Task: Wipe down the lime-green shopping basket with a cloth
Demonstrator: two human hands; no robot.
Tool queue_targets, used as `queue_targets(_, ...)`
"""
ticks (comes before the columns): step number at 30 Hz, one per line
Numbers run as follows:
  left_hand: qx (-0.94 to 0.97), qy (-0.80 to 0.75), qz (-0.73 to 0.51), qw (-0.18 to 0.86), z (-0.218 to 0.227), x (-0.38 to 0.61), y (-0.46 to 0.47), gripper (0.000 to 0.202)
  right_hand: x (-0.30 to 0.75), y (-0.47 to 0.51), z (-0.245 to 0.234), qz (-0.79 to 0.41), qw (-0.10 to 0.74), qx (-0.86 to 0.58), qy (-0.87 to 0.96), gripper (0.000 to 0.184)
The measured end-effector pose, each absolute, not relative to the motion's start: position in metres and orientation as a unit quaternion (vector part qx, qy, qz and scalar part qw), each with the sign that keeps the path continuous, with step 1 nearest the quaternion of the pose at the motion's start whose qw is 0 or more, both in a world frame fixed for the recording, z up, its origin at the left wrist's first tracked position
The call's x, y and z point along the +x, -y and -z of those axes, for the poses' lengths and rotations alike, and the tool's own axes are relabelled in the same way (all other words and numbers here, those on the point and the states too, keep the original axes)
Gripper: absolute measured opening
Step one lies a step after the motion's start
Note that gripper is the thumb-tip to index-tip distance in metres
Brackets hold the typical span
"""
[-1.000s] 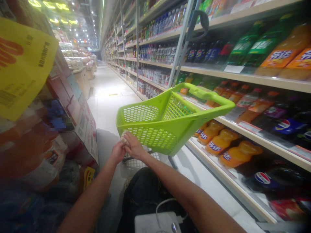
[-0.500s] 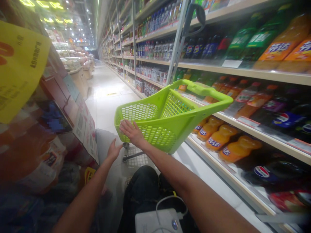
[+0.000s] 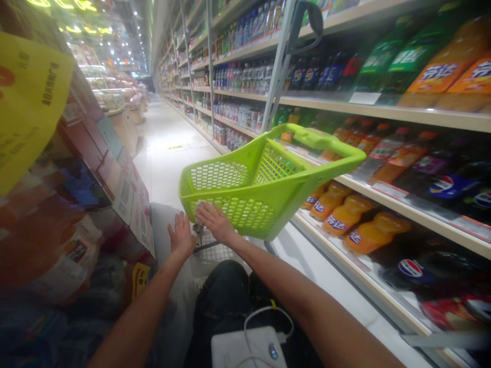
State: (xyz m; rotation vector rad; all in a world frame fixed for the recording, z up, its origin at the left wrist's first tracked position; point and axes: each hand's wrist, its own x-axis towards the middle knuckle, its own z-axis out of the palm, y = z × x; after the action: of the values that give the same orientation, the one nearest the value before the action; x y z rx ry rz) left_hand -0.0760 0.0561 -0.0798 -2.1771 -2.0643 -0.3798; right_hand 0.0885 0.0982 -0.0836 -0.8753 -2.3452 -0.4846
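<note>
A lime-green shopping cart [image 3: 295,189] with a perforated basket stands tilted across the aisle, its handle at the right. My right hand [image 3: 215,222] lies with fingers stretched out near the lower front of the basket's side, seemingly touching it. A small pale patch shows by its fingertips; I cannot make out what it is. Just left of it, my left hand [image 3: 181,235] is raised with its fingers spread and nothing in it, close to the cart's front corner. A white power bank [image 3: 245,350] with a white cable rests at my lap.
Shelves of drinks line the right side, with orange soda bottles [image 3: 360,230] low down. A grey post [image 3: 282,66] stands by the shelves. Stacked boxes [image 3: 126,214] and a yellow sign [image 3: 30,102] crowd the left. The pale tiled aisle [image 3: 161,138] runs ahead.
My right hand has slid down from the basket's front rim to its lower side. My left hand has turned, its fingers now pointing up and spread. The cart has stayed almost in place.
</note>
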Motion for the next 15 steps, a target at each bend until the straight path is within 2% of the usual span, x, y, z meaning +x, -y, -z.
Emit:
queue_targets(3, -0.723, 0.676, 0.129, 0.068, 0.073, -0.070, -0.057, 0.072, 0.095, -0.100, 0.065, 0.179, 0.326, -0.373, 0.850, 0.041)
queue_targets(6, -0.736, 0.662, 0.124, 0.069, 0.067, -0.061, -0.058, 0.071, 0.101, -0.105, 0.064, 0.168, 0.319, -0.385, 0.850, 0.041)
queue_targets(15, -0.782, 0.614, 0.085, 0.073, 0.069, -0.040, -0.052, 0.070, 0.126, -0.094, 0.129, 0.143, 0.265, -0.371, 0.878, 0.036)
